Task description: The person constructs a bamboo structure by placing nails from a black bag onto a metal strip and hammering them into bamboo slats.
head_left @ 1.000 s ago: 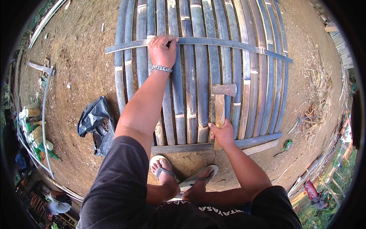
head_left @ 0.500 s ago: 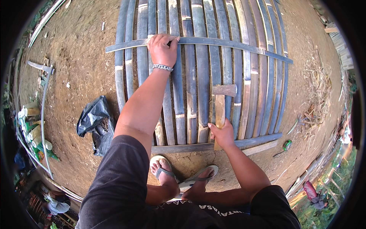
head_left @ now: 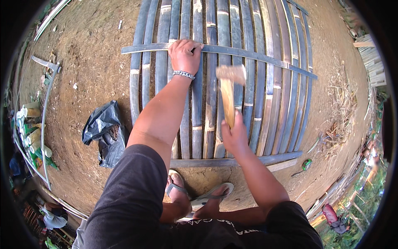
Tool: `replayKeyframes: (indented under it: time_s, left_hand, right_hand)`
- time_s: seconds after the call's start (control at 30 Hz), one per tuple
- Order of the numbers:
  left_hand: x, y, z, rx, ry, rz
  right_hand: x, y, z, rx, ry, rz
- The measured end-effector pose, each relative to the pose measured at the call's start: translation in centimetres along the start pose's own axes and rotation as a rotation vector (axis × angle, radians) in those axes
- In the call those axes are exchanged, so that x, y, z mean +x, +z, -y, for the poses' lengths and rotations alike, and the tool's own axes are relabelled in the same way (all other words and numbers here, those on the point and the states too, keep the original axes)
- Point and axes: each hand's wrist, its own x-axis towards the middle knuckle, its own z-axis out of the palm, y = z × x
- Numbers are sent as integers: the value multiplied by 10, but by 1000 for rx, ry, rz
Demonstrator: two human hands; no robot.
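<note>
A narrow dark bamboo strip [head_left: 240, 52] lies across a row of long, split bamboo slats [head_left: 209, 99]. My left hand [head_left: 184, 56], a chain bracelet at its wrist, presses on this strip left of centre. Its fingers are curled and closed over the strip; whether something small is pinched between thumb and finger is hidden. My right hand [head_left: 235, 135] is wrapped round the wooden handle of a hatchet [head_left: 228, 99]. The hatchet's head, slightly blurred, is over the slats, to the right of my left hand and below the strip.
A crumpled black plastic bag [head_left: 110, 133] lies left of the slats. Farther left are a hooked pole [head_left: 47, 108] and cut bamboo pieces [head_left: 34, 137]. A green tape measure [head_left: 306, 164] rests at the lower right, near a pale wood piece [head_left: 280, 167]. My sandalled feet stand at the slats' near end.
My right hand has raised the hatchet up and leftward, its head now closer to my left hand. My left hand keeps its place on the strip; the whole view has shifted slightly.
</note>
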Motion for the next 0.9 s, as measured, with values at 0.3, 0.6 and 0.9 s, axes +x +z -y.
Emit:
replayKeyframes:
  time_s: [0.3, 0.6, 0.9]
  left_hand:
    - [0, 2, 1, -51, 8, -2]
    - [-1, 2, 5, -14, 6, -4]
    - [-1, 2, 5, -24, -12, 19]
  right_hand:
    - [90, -2, 59, -90, -410, -204]
    - [87, -5, 59, -136, -278, -132]
    - [88, -3, 33, -185, -36, -76]
